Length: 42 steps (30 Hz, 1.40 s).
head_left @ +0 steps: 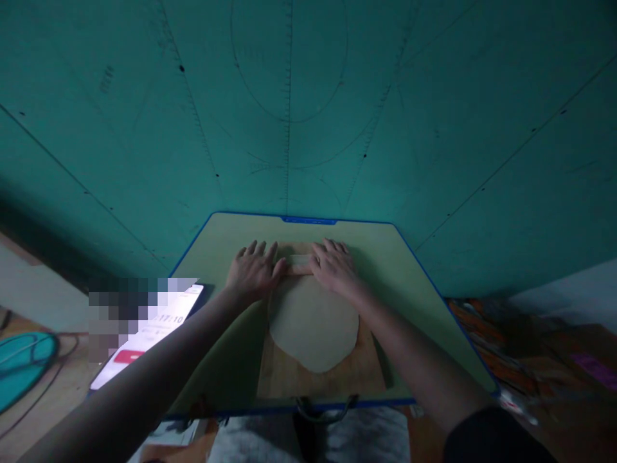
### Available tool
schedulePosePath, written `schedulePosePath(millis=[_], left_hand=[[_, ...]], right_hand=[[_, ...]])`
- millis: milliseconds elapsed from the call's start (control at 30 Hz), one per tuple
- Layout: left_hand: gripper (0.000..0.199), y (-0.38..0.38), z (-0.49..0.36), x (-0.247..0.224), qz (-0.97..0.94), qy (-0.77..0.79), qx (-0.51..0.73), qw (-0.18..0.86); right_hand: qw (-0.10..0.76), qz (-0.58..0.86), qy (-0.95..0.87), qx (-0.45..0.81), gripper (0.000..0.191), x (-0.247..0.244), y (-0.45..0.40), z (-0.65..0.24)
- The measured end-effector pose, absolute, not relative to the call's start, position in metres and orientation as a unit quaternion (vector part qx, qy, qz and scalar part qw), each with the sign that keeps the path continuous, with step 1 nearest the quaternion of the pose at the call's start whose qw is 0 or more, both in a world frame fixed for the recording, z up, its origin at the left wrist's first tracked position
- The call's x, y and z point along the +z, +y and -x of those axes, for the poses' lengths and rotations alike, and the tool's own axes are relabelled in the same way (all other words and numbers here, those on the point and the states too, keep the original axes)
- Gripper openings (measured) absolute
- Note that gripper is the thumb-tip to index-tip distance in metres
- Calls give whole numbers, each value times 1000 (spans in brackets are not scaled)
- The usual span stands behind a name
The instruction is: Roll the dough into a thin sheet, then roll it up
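A thin round sheet of dough [315, 321] lies on a wooden board [279, 379]. Across its far edge lies a short rolling pin [299, 265], whose ends are covered by my hands. My left hand [255, 270] rests palm down on the pin's left end, fingers stretched out and spread, thumb toward the middle. On the right end, my right hand [333, 263] presses flat in the same way, its fingers extended past the pin.
The board sits on a small folding table [409, 289] with a blue rim, against a green wall [308, 96]. A lit phone [159, 334] leans at the table's left. A turquoise round object [24, 366] is at far left; dim clutter [506, 347] lies right.
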State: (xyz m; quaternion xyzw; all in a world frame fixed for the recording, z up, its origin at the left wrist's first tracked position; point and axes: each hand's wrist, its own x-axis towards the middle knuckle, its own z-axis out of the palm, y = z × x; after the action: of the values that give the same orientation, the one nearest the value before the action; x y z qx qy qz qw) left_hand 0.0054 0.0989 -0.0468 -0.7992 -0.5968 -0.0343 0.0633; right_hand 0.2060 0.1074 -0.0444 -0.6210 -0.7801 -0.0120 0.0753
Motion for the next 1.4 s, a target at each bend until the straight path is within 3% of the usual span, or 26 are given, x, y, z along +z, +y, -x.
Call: schedulePosePath(millis=[400,767,1033,1400], left_hand=[[56,182,-4,-58,794,-607,-33,-6],[64,122,-10,-48,790,-605,-55,77],[64,76,-8,-46,795,-601,-44,73],[54,142,-14,-42,773,-633,-37,20]], right_hand=[[72,665,-741,57,48,-49,187,-205],[80,650,-756,-9,47,-46,124,-202],[69,632,-772,-14,48,-41,75,-201],[83,667,-740,22,46,-43,146,-200]])
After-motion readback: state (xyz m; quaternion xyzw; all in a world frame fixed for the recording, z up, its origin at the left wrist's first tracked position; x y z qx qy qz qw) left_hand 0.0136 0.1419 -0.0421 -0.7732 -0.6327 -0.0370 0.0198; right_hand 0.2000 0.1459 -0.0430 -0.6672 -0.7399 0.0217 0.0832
